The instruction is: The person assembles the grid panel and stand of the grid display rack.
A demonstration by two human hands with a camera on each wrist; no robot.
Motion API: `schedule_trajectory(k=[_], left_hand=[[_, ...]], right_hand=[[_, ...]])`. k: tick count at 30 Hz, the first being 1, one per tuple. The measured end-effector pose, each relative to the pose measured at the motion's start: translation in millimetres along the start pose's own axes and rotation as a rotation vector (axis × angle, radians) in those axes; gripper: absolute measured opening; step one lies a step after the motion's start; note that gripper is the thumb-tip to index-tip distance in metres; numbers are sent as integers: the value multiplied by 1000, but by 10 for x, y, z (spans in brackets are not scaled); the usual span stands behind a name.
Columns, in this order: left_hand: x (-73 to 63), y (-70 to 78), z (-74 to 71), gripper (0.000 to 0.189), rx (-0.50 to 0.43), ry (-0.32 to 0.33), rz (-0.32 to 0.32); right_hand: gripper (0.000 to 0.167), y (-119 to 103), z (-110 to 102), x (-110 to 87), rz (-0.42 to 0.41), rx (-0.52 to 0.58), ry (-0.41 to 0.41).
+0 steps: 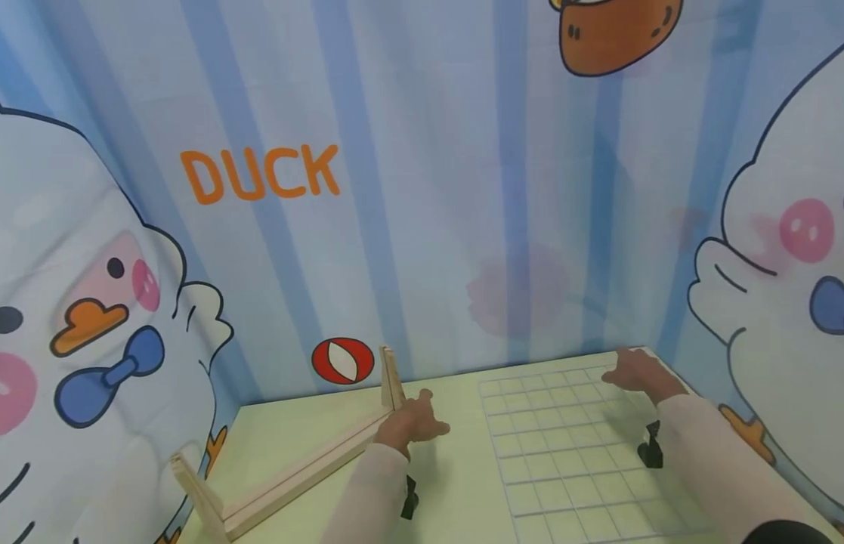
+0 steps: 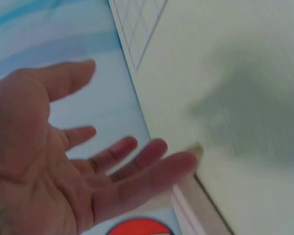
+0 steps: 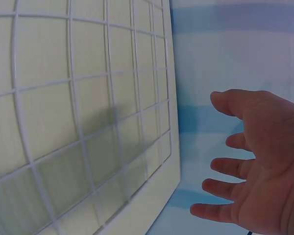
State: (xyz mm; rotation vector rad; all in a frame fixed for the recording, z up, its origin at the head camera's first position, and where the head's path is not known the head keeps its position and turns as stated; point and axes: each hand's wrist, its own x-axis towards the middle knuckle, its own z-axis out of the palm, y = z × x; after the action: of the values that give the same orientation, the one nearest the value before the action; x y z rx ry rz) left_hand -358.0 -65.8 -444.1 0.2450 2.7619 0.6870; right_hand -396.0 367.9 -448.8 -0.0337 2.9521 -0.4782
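Note:
My left hand (image 1: 412, 423) hovers beside the far upright of a wooden stand (image 1: 306, 468), fingers spread and nothing between them. In the left wrist view its palm and loosely bent fingers (image 2: 152, 181) show, overlapping the stand's wood. The stand is a long pale beam with a short upright at each end. My right hand (image 1: 641, 372) is over the far right corner of a white wire grid panel (image 1: 551, 457) that lies on the table. In the right wrist view that hand (image 3: 264, 161) has relaxed, parted fingers and holds nothing; the grid fills the left side.
A pale yellow table (image 1: 456, 461) carries the stand on the left and the grid on the right. Behind it hangs a blue striped curtain (image 1: 435, 189) with duck drawings and the word DUCK. Black wrist camera mounts (image 1: 650, 447) hang under both wrists.

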Motion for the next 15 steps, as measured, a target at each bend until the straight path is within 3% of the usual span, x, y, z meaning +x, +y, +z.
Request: schedule_trajectory(k=[7,15], left_hand=[[74,316,437,86,-55,-16,-63],[90,521,887,89,-91,-30,-78]], right_hand=[[86,322,194,-129,49,51,-47],[86,690,548,-263,106,44,-3]])
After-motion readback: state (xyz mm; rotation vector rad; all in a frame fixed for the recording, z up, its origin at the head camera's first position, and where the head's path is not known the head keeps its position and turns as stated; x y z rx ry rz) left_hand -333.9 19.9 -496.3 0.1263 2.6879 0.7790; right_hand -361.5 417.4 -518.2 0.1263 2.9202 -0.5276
